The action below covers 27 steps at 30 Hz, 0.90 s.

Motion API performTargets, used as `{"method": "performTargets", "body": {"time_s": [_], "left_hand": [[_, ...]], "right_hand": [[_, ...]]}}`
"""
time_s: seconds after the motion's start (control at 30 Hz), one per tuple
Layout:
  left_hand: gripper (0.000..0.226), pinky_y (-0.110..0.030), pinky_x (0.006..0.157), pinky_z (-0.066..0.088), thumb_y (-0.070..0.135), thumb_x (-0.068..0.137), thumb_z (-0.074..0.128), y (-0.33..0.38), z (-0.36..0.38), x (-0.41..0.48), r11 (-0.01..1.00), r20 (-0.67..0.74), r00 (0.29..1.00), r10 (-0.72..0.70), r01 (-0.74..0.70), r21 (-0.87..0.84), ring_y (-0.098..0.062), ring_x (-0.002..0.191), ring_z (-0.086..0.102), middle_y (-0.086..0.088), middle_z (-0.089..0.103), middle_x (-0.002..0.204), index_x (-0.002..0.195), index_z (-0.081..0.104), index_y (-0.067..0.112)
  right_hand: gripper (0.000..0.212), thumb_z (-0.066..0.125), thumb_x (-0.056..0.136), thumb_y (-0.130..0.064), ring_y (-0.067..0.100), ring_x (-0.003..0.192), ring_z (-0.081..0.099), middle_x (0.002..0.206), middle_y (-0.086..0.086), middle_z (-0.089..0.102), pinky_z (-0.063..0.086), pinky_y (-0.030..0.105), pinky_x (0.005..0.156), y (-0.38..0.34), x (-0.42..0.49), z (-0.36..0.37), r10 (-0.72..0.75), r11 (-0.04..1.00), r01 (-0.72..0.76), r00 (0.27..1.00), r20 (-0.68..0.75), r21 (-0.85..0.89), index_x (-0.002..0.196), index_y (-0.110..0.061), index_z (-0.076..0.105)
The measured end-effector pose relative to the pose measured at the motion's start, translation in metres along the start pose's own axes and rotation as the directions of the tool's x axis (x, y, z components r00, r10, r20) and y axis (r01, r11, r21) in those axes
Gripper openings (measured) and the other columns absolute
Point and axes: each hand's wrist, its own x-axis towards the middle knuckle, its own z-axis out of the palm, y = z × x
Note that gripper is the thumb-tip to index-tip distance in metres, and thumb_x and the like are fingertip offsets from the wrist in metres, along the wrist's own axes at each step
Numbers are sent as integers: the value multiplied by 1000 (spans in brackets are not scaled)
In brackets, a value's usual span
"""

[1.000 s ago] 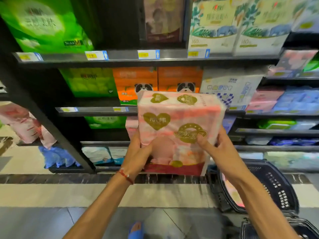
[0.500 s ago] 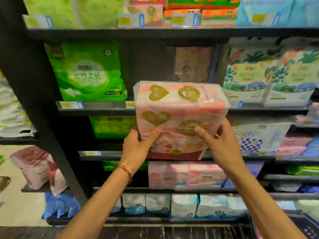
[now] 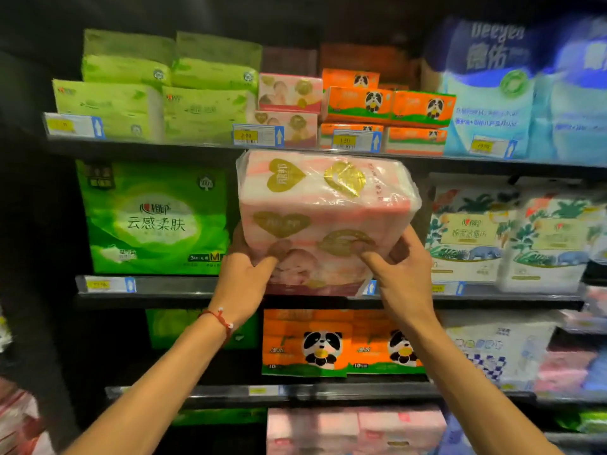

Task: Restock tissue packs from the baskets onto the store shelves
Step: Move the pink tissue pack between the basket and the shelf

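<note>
Pink tissue pack [image 3: 325, 205] with gold hearts, held tilted at the front edge of the shelf [image 3: 164, 292]; whether resting on it, unclear. Gripped low on both sides: left hand [image 3: 244, 280] curled round the lower left corner, right hand [image 3: 404, 277] round the lower right, thumbs on the front face. Flanked by a green pack [image 3: 154, 218] and palm-print packs [image 3: 469, 231]; orange panda packs [image 3: 328, 343] one shelf below.

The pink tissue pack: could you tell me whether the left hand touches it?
Touching. The head view shows the left hand gripping the pink tissue pack at its lower left, thumb on its front.
</note>
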Motion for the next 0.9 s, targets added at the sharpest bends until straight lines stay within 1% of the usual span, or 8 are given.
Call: {"method": "performTargets", "body": {"time_s": [0.13, 0.23, 0.3, 0.43, 0.6, 0.73, 0.83, 0.9], "left_hand": [[25, -31, 64, 50, 33, 91, 77, -9, 6, 32, 998, -28, 998, 60, -59, 36, -9, 64, 57, -1, 66, 74, 86, 53, 30], [21, -27, 77, 55, 23, 93, 74, -25, 13, 53, 997, -64, 997, 51, -47, 65, -8, 86, 68, 4, 73, 95, 96, 57, 35], [23, -36, 80, 57, 23, 94, 73, -37, 19, 64, 996, -74, 997, 19, -13, 83, -22, 91, 69, -5, 74, 95, 87, 56, 37], [32, -28, 56, 39, 39, 89, 76, -54, 31, 75, 990, -120, 990, -72, 85, 109, -16, 67, 53, 4, 54, 69, 73, 54, 23], [51, -29, 90, 49, 62, 77, 68, -87, 39, 81, 987, -52, 987, -153, 155, 44, -1, 99, 63, 16, 67, 106, 113, 60, 26], [87, -35, 108, 41, 75, 77, 64, -99, 43, 88, 970, -45, 971, -234, 236, 59, -13, 125, 54, 16, 59, 134, 144, 46, 22], [104, -39, 116, 33, 67, 85, 68, -111, 44, 97, 945, -8, 949, -314, 314, 90, -23, 146, 39, 6, 43, 155, 162, 19, 17], [91, -33, 105, 40, 50, 87, 76, -122, 44, 96, 942, 34, 950, -311, 303, 141, -24, 136, 51, 10, 55, 139, 158, 27, 20]], "right_hand": [[49, 83, 86, 0, 16, 106, 75, 109, 1, 79, 62, 29, 89, 15, 36, 12, -23, 999, 24, 999, -25, 28, 130, -11, 67], [47, 84, 87, -4, 14, 104, 76, 107, -1, 79, 61, 26, 87, 30, 55, 20, -16, 999, 17, 1000, -11, 35, 130, -12, 68], [44, 86, 86, -9, 14, 103, 76, 105, -1, 79, 62, 27, 88, 42, 64, 24, -7, 999, 7, 1000, -8, 43, 127, -11, 69], [45, 87, 84, -24, 13, 105, 75, 106, -3, 80, 62, 29, 89, 67, 73, 31, 33, 999, -34, 999, 2, 40, 125, -16, 71], [51, 84, 88, -28, 9, 113, 73, 118, -7, 78, 61, 39, 100, 103, 74, 36, 124, 992, -125, 990, 68, -1, 135, -23, 66], [61, 78, 95, -32, 6, 124, 67, 132, -12, 71, 57, 42, 107, 122, 77, 42, 146, 989, -144, 984, 100, -33, 150, -31, 52], [67, 77, 97, -32, 5, 128, 64, 138, -14, 67, 54, 42, 108, 135, 79, 45, 166, 983, -155, 978, 129, -94, 155, -39, 43], [70, 78, 96, -28, 0, 127, 62, 137, -19, 66, 52, 33, 106, 146, 74, 48, 194, 973, -169, 969, 155, -160, 151, -50, 41]]}}
